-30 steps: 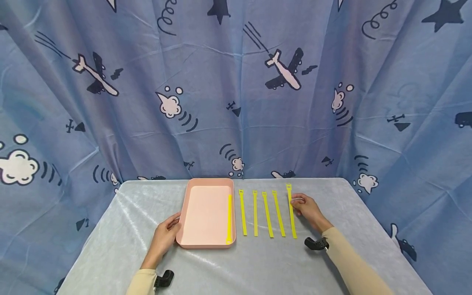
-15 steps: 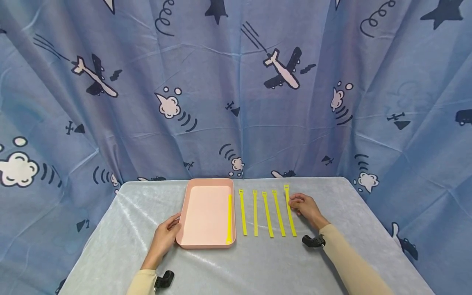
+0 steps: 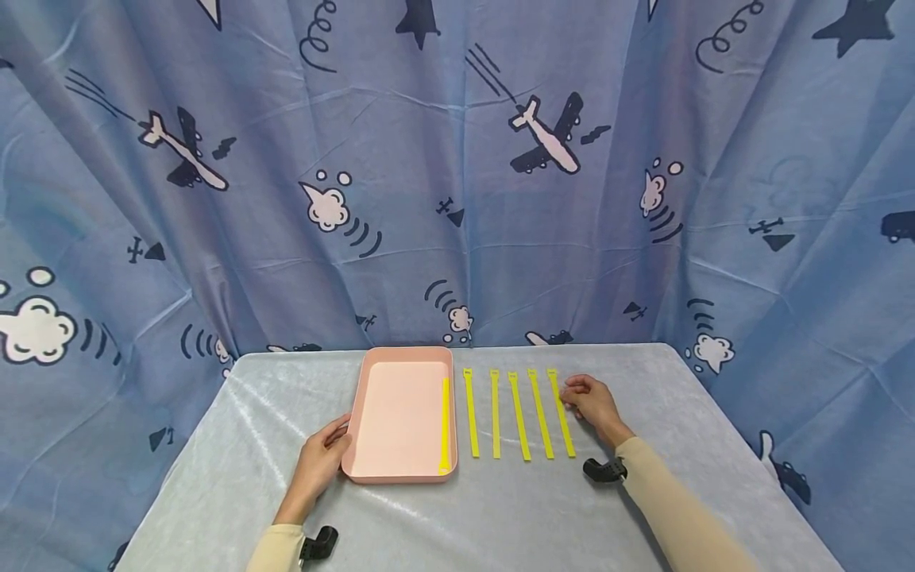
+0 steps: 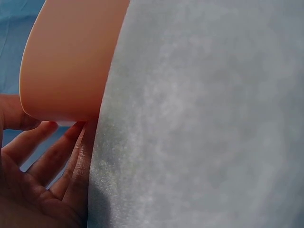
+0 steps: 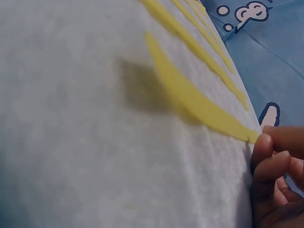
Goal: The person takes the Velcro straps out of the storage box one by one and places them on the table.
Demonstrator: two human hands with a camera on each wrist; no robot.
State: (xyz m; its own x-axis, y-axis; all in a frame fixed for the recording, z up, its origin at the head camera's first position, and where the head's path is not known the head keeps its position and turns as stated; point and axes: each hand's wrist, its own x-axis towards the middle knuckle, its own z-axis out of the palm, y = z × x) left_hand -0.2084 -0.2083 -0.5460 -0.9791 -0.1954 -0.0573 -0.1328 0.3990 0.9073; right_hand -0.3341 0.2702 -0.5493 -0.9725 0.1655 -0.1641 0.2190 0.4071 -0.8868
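My right hand (image 3: 595, 403) pinches a yellow cable tie (image 3: 561, 417), a flat strap with a slotted head, at the right end of a row. In the right wrist view, its strap (image 5: 194, 104) bows over the cloth from the fingertips (image 5: 263, 142). My left hand (image 3: 319, 458) holds the left edge of a pink tray (image 3: 400, 479). The left wrist view has the thumb at the rim and the fingers (image 4: 52, 159) against the tray's wall (image 4: 71, 71). Another yellow cable tie (image 3: 445, 425) lies inside the tray along its right wall.
Several more yellow cable ties, the nearest to the tray being one strap (image 3: 471, 413), lie side by side between tray and right hand. A pale cloth covers the table (image 3: 500, 516). Behind its far edge hangs a blue patterned curtain (image 3: 400, 262).
The rightmost cable tie has shifted left and toward the person with my right hand, its head now level with the others. My left hand and the tray stay put.
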